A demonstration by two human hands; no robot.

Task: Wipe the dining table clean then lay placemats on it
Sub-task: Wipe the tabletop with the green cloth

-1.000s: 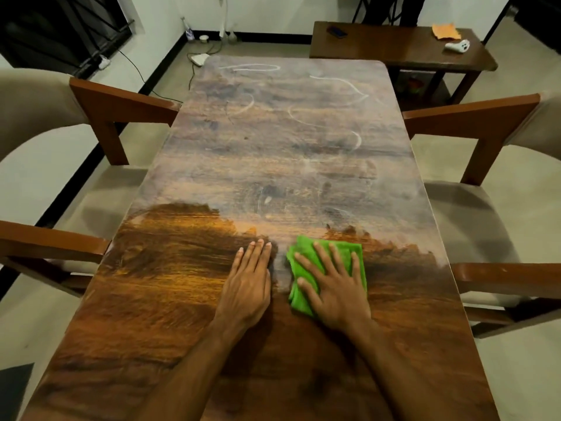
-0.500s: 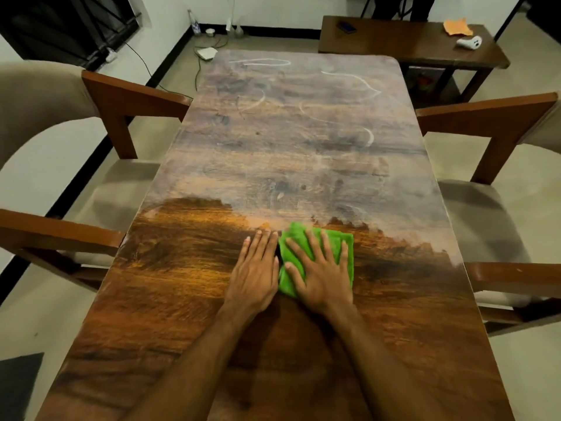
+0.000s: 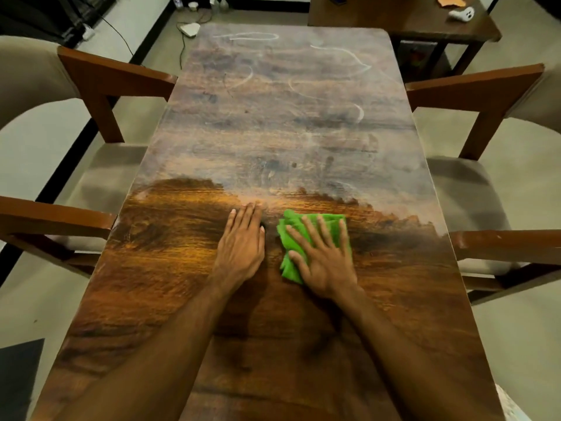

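A long wooden dining table [image 3: 291,132] stretches away from me. Its near half looks dark and glossy, its far half is dull, dusty and streaked with white marks. A crumpled green cloth [image 3: 291,229] lies near the table's middle, at the border between the two areas. My right hand [image 3: 321,253] presses flat on the cloth with fingers spread and straight. My left hand [image 3: 243,241] rests flat on the bare wood just left of the cloth, fingers together. No placemats are in view.
Wooden chairs with beige cushions stand on both sides, left [image 3: 100,86] and right [image 3: 473,89]. A side table [image 3: 403,19] at the far right carries a white controller [image 3: 461,13] and an orange cloth [image 3: 450,0]. Cables and a white device [image 3: 189,28] lie on the floor far left.
My right hand slid the green cloth left towards my left hand, then back right, opening a small gap between the hands. The left hand stays flat on the wood.
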